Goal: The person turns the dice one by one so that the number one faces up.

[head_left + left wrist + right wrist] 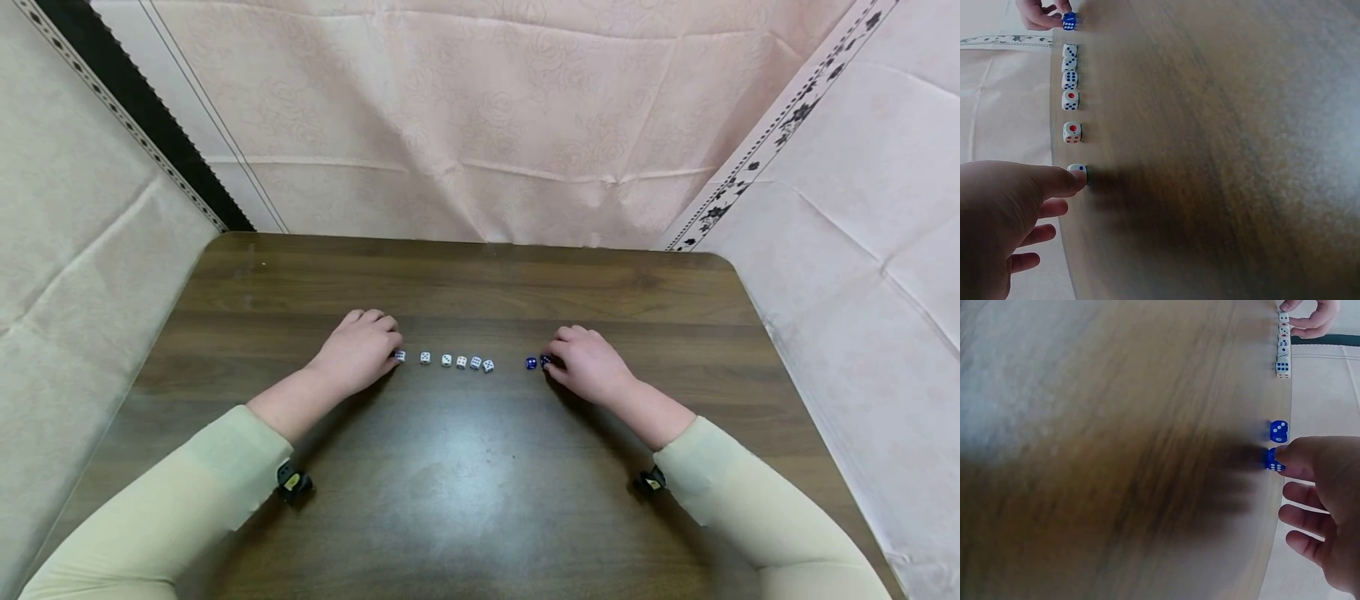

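My left hand [357, 350] pinches a white die [1076, 168] at the left end of a row, thumb on its near side. To the right of it in the head view, several more white dice [461, 362] lie in a roughly straight line, the rightmost ones close together. In the left wrist view, the neighbouring white die [1072, 132] shows a red one on top. My right hand [588, 364] pinches a blue die [1274, 464] between thumb and index finger, its other fingers apart from the die. Just left of that stands a second blue die [531, 363], touched by no hand.
Everything lies on a brown wood-grain table [450, 467] with rounded far corners. Pale patterned cloth [495, 125] hangs behind the far edge, with white cloth [862, 233] along the sides. A gap separates the white dice from the blue ones.
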### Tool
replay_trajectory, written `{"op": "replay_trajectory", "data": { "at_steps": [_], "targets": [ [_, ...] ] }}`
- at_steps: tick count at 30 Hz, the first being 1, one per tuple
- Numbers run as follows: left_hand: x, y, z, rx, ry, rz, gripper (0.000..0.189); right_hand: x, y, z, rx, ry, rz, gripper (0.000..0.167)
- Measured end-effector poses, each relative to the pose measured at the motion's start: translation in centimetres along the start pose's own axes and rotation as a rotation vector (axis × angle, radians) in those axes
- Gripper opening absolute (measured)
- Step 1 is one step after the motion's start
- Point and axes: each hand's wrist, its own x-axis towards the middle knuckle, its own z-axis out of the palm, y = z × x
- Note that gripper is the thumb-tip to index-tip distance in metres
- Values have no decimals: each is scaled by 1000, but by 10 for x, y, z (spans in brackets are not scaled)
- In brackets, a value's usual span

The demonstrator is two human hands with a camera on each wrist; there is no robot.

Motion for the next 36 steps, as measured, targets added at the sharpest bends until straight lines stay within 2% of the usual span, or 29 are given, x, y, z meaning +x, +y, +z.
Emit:
{"op": "replay_trajectory", "data": {
  "at_steps": [5, 13, 17, 27, 36],
  "targets": [
    [0, 0, 1, 4, -5, -3, 20, 0, 3, 0, 48, -16, 5, 16],
    [0, 0, 1, 7, 2, 2, 19, -3, 16, 1, 270, -68, 46, 19],
    [0, 0, 2, 1, 2, 1, 18, -5, 23, 1, 318, -89, 77, 20],
    [0, -1, 0, -12, -10, -14, 19, -5, 28, 3, 257, -93, 81, 21],
    [-1, 0, -1, -11, -10, -12, 18, -4, 24, 2, 181, -79, 15, 24]
  ]
}}
